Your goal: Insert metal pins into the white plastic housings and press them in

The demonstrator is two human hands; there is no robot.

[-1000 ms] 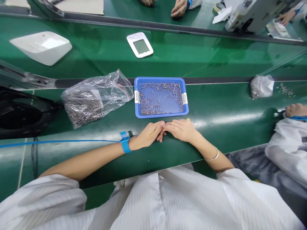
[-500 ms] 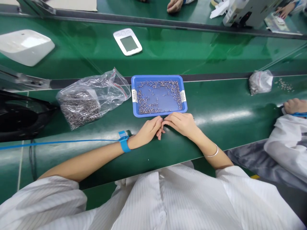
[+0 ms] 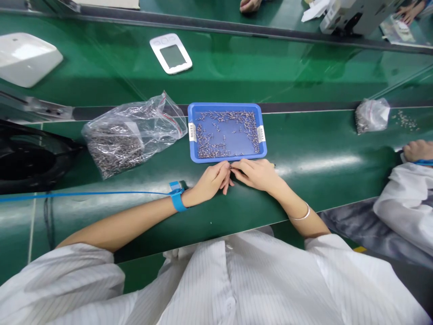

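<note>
My left hand (image 3: 214,180), with a blue strap at its wrist, is closed in a pinch just in front of the blue tray (image 3: 223,160). Facing it, my right hand (image 3: 257,175) pinches too, its fingertips meeting the left ones. Between the fingertips shows a small dark part (image 3: 231,167), too tiny to name. A short thin end of something (image 3: 274,165) peeks out behind my right hand; what it belongs to is hidden. Many small screw-like metal pieces (image 3: 211,150) lie in the tray, mostly along its sides.
Left of the tray lies a clear zip bag (image 3: 115,144) of similar pieces. A smaller bag (image 3: 372,116) sits far right, near a co-worker's hand (image 3: 418,150). Beyond the dark rail are a white device with a screen (image 3: 172,55) and a white casing (image 3: 29,58). A blue cord (image 3: 101,193) runs from my wrist.
The white device and the white casing have moved left along the green surface behind the rail. My view has shifted slightly. Both hands keep nearly the same pinch.
</note>
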